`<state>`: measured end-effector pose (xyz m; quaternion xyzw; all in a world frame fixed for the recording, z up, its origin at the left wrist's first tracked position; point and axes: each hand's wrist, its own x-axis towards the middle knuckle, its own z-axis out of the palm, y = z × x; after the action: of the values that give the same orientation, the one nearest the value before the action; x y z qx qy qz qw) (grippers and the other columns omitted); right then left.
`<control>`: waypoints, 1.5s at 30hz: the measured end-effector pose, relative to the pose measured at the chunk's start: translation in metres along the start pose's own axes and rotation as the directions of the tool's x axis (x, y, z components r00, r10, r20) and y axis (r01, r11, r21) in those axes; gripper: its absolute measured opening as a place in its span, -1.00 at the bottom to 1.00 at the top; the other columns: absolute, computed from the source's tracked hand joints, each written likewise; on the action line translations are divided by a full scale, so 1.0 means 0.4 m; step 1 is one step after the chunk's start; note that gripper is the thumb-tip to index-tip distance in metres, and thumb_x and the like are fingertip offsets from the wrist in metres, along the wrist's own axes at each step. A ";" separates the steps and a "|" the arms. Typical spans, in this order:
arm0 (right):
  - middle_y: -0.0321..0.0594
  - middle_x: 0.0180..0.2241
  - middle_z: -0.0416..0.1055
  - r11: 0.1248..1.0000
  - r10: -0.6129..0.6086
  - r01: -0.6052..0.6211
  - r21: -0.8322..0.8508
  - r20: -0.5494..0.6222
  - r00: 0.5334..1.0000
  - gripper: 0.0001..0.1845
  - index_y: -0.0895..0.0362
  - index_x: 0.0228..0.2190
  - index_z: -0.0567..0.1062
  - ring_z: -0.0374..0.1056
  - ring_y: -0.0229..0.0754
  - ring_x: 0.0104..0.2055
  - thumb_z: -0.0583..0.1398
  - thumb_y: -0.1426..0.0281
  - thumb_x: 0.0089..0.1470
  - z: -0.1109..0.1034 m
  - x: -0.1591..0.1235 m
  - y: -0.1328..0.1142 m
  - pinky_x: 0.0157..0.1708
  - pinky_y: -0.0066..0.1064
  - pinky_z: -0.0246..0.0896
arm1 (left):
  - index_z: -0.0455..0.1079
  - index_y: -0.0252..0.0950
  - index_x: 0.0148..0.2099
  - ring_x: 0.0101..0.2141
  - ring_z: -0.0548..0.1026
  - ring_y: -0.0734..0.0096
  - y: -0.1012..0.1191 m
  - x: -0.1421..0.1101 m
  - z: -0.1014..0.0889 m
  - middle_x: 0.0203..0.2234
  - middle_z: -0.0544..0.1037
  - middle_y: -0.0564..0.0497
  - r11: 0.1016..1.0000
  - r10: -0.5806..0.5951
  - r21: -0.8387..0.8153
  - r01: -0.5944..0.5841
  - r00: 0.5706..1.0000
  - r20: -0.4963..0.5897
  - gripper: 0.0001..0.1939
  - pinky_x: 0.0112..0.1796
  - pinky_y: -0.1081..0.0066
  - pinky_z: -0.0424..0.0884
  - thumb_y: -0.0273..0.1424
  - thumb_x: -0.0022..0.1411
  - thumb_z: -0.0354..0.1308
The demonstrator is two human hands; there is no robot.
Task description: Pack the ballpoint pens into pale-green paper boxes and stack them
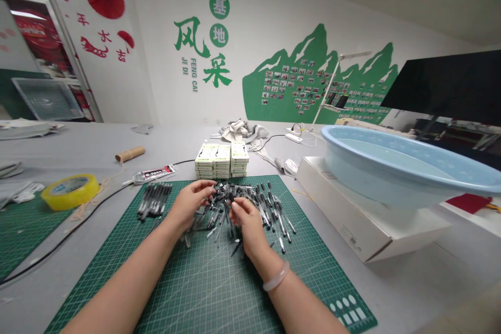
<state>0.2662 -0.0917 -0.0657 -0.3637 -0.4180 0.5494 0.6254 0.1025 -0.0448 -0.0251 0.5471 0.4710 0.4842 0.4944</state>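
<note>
Pens and pen parts, with clear barrels and black ends, lie in a loose heap [223,216] on the green cutting mat [203,292]. My left hand [193,201] is at the heap's left side, thumb and fingers pinched together; what is between them is too small to make out. At its right, my right hand [246,219] pinches a dark pen piece, its far part lost among the others. The two hands are slightly apart. Left of them lies a tidy row of black-capped pens [154,201]. More loose pens [276,211] spread out to the right.
Behind the mat stand stacked small boxes [221,160]. A light blue basin [391,167] rests on a white carton [352,219] at right. Yellow tape [70,191], a glue tube [154,174] and a black cable [86,216] are at left; a monitor [446,88] stands far right.
</note>
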 end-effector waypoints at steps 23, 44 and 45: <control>-0.37 -0.61 0.31 0.995 -0.006 0.010 -0.095 0.041 0.999 -0.78 0.12 -0.36 0.45 0.11 -0.34 -0.61 0.26 0.26 -0.05 0.009 -0.005 0.011 -0.62 -0.50 -0.06 | 0.49 -0.30 -0.25 -0.28 0.48 0.35 0.020 -0.030 0.037 -0.32 0.56 -0.03 0.994 0.035 -0.103 -0.026 0.995 0.092 -0.72 -0.28 0.44 0.38 -0.27 -0.03 0.29; -0.41 -0.64 0.30 0.995 0.090 -0.095 0.035 0.121 0.989 -0.73 0.16 -0.48 0.37 0.03 -0.45 -0.70 0.31 0.26 -0.11 0.016 -0.011 0.000 -0.72 -0.57 -0.25 | 0.50 -0.33 -0.29 -0.32 0.44 0.47 0.009 -0.045 0.040 -0.32 0.52 -0.02 0.918 -0.005 -0.391 0.064 0.989 0.151 -0.82 -0.29 0.51 0.36 -0.38 0.01 0.31; -0.39 -0.63 0.33 0.995 0.092 -0.097 0.033 0.122 0.988 -0.74 0.17 -0.48 0.38 0.04 -0.45 -0.69 0.30 0.26 -0.10 0.016 -0.012 0.000 -0.72 -0.57 -0.25 | 0.50 -0.33 -0.30 -0.31 0.44 0.47 0.010 -0.046 0.043 -0.33 0.52 -0.02 0.912 0.000 -0.405 0.057 0.990 0.138 -0.82 -0.30 0.51 0.36 -0.38 0.00 0.32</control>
<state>0.2600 -0.0966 -0.0638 -0.3372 -0.4266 0.6074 0.5791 0.1181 -0.0648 -0.0231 0.4563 0.3331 0.5265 0.6354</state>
